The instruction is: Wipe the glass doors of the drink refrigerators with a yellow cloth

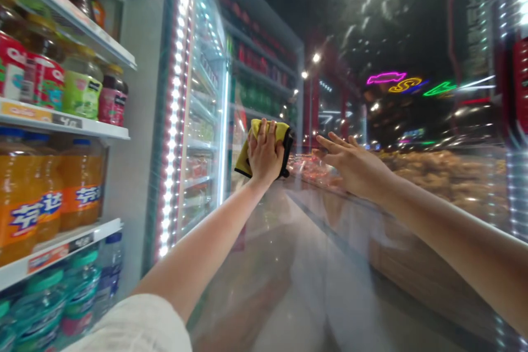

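My left hand (267,155) lies over a folded yellow cloth (243,160) with black edging and presses it against the large glass pane (313,264). Its fingers point upward across the cloth. To the right, my right hand (350,162) is stretched out with its fingers spread and nothing in it. It is close to the glass; whether it touches the pane I cannot tell. Reflections of lights and of a person in pale clothing show in the glass.
Shelves at the left hold juice bottles (82,85), orange soda bottles (80,187) and water bottles (82,286). A bright LED strip (175,104) runs down beside them. Coloured neon shapes (406,85) glow at the upper right, and another LED strip (517,192) lines the right side.
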A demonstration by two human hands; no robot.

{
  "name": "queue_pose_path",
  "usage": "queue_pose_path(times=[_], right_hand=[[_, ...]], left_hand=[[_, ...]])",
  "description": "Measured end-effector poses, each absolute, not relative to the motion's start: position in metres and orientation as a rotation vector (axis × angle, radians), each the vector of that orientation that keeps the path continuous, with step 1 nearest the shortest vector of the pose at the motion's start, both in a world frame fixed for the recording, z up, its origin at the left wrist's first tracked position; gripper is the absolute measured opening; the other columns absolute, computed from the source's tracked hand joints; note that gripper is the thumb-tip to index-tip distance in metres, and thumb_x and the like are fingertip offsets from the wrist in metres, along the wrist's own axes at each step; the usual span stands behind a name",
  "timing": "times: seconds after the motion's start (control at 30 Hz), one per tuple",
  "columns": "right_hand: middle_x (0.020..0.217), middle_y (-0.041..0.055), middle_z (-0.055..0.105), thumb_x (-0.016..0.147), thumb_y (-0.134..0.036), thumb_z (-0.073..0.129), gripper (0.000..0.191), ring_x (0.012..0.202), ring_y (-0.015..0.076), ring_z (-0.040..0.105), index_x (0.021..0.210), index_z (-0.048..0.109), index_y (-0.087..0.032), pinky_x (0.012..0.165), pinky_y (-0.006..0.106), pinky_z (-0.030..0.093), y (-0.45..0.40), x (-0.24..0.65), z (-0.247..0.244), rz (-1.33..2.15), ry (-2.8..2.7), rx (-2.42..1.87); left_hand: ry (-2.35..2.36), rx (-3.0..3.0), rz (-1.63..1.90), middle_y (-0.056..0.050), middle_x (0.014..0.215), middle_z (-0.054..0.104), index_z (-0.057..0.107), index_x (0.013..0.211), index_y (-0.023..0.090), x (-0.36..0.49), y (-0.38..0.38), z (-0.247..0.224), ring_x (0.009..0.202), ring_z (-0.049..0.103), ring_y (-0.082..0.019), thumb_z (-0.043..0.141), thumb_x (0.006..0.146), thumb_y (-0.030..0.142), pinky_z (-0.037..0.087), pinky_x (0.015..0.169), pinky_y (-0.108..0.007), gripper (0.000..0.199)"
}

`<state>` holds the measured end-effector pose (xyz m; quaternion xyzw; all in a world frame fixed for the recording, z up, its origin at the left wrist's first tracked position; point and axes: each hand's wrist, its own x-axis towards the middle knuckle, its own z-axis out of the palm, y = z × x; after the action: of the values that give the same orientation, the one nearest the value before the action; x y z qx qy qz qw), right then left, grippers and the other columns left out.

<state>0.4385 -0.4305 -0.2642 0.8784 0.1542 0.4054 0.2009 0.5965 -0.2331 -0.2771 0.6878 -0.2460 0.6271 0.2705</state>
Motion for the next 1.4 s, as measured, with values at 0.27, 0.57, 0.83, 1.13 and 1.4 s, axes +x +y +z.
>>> queue_pose_path(times=[0.27,0.57,0.83,1.13,1.4], right_hand=[[0.157,0.0212,0.043,0.077,-0.011,0.074,0.063,0.149,0.0341,0.038,0.138,0.059,-0.009,0.119,0.052,0.04,-0.456,0.433,-0.269,1.26,0.52,2.363],[0.16,0.0142,0.041,0.08,-0.021,0.075,0.06,0.144,0.0485,0.039,0.138,0.06,-0.023,0.1,0.074,0.046,-0.479,0.398,-0.276,1.416,0.104,2.285],[0.162,0.019,0.037,0.079,-0.022,0.077,0.07,0.147,0.0448,0.036,0.144,0.054,-0.012,0.105,0.066,0.05,-0.497,0.4,-0.278,1.412,0.084,2.411],[0.16,0.0165,0.042,0.074,-0.01,0.074,0.071,0.149,0.036,0.038,0.142,0.056,-0.014,0.116,0.054,0.046,-0.543,0.378,-0.274,1.357,0.274,2.429],[0.154,0.0146,0.05,0.075,-0.002,0.07,0.058,0.143,0.0313,0.047,0.132,0.066,-0.017,0.109,0.045,0.053,-0.561,0.364,-0.281,1.387,0.315,2.378]], left_hand=[[-1.435,2.154,1.719,-0.007,0.163,0.039,0.039,0.156,0.025,0.586,-0.192,-0.36,0.155,0.026,-0.029,0.051,0.097,0.03,0.022,0.127,-0.052,0.06],[-0.701,1.834,1.727,-0.004,0.165,0.035,0.04,0.155,0.025,0.563,-0.298,-0.251,0.155,0.025,-0.029,0.043,0.098,0.029,0.021,0.127,-0.054,0.057],[-1.611,2.041,1.793,-0.006,0.163,0.039,0.038,0.156,0.023,0.55,-0.264,-0.347,0.154,0.027,-0.028,0.05,0.097,0.031,0.02,0.127,-0.05,0.061],[-0.762,1.89,1.686,-0.006,0.166,0.032,0.035,0.158,0.023,0.546,-0.313,-0.265,0.155,0.026,-0.029,0.044,0.098,0.029,0.021,0.127,-0.053,0.06],[-1.665,1.983,1.791,-0.004,0.166,0.032,0.033,0.159,0.025,0.521,-0.332,-0.325,0.156,0.023,-0.029,0.056,0.094,0.029,0.021,0.128,-0.049,0.069]])
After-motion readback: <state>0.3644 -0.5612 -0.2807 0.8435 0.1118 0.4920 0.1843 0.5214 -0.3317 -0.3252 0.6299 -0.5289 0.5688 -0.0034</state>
